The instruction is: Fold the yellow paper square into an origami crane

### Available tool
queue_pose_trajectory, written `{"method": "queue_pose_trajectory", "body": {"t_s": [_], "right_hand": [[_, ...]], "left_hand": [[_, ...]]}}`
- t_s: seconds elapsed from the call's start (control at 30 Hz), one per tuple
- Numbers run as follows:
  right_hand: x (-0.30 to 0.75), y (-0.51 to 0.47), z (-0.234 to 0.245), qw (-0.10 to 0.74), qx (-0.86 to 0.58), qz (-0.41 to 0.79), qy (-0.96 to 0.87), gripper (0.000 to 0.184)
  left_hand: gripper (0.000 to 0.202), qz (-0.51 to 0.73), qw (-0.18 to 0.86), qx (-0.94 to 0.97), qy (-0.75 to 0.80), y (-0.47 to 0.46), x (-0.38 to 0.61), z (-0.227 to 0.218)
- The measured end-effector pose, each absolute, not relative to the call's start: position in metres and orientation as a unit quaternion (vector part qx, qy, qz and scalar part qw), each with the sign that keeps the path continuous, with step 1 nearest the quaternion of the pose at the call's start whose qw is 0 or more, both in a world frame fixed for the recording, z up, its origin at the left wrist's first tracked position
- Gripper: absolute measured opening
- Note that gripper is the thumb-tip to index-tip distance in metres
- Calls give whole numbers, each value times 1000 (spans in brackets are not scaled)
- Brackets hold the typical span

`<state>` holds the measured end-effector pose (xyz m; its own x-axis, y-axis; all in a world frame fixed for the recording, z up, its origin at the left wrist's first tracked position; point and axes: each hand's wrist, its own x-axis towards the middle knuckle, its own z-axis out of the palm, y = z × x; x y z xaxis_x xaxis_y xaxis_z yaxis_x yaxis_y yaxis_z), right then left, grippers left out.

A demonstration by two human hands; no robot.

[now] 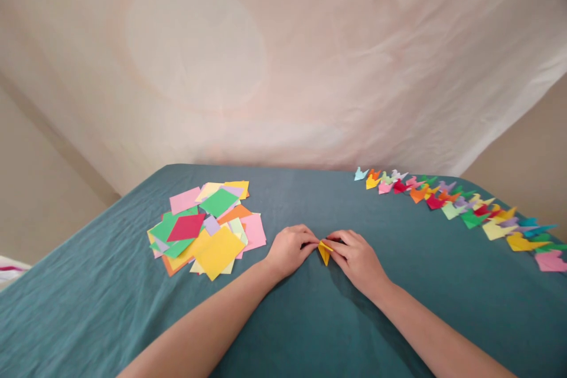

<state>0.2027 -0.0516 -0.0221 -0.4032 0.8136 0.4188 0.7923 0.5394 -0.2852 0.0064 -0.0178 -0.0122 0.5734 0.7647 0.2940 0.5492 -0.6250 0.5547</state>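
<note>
A small piece of folded yellow origami paper is held between my two hands, just above the middle of the table, its narrow point facing me. My left hand pinches its left side between thumb and fingertips. On the other side, my right hand is closed on its upper right edge with thumb and index finger. Parts of the paper are covered by my fingertips, so its exact fold cannot be made out.
A loose pile of coloured paper squares lies to the left. Several folded paper birds stand in slanting rows along the right side. A blue-green cloth covers the table, and a pale sheet hangs behind it.
</note>
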Motion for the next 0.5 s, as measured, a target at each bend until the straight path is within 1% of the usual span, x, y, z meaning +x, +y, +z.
{"method": "queue_pose_trajectory", "body": {"t_s": [0.5], "right_hand": [[202, -51, -23, 243, -479, -6, -843, 23]], "left_hand": [[19, 234, 102, 898, 357, -17, 11, -14]]}}
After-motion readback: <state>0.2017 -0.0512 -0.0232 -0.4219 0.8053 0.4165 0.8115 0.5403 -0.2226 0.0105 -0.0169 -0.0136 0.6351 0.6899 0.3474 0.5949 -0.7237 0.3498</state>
